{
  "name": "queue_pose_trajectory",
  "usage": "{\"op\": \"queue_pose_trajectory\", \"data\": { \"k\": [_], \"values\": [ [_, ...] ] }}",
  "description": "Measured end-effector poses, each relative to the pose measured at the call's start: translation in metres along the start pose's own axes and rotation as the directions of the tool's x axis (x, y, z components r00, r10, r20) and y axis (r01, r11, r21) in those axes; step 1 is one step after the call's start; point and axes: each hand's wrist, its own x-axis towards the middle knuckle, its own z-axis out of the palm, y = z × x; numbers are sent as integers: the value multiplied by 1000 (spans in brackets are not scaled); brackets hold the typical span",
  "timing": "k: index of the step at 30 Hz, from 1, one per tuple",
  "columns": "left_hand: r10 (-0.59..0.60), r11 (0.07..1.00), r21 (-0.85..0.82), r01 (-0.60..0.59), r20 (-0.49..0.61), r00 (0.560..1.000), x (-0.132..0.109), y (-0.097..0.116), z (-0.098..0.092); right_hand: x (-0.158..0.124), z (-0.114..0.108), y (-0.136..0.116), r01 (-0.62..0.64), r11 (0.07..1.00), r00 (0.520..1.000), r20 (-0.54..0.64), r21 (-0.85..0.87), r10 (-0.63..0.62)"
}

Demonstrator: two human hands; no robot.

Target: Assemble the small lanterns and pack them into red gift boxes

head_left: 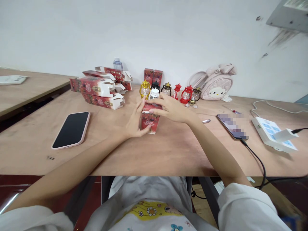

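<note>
A small red Christmas box (149, 121) stands upright on the table in front of me. My left hand (136, 120) grips it from the left, its thumb across the lower front and its fingers up along the side. From the right, my right hand (169, 107) holds the top, thumb at the front edge of the lid and fingers over the upper face. Just behind the box is a white mini lantern (154, 93), partly hidden. A gold lantern (145, 89), a black lantern (155, 85), a red lantern (186, 94) and others stand in a row beyond.
Two upright red boxes (153, 76) stand against the wall. Open red cartons (96, 88) are piled at the back left, near a bottle (117, 64). A phone (71, 130) lies left; a cabled phone (232, 126), power strip (274, 134) and pink bag (218, 85) are right.
</note>
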Motion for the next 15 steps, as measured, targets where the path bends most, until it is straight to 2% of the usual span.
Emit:
{"op": "queue_pose_trajectory", "data": {
  "k": [7, 10, 15],
  "values": [
    [-10, 999, 46, 10, -4, 1000, -2, -3, 1, 1, 7, -5, -19, 998, 1000, -26, -60, 17],
    [-22, 998, 59, 23, -13, 1000, -4, -5, 2, 2, 13, -6, -24, 999, 999, -35, -32, 23],
    [-27, 997, 68, 28, -21, 999, -6, -7, 3, 2, 21, -8, -19, 999, 1000, 14, 42, 18]
  ]
}}
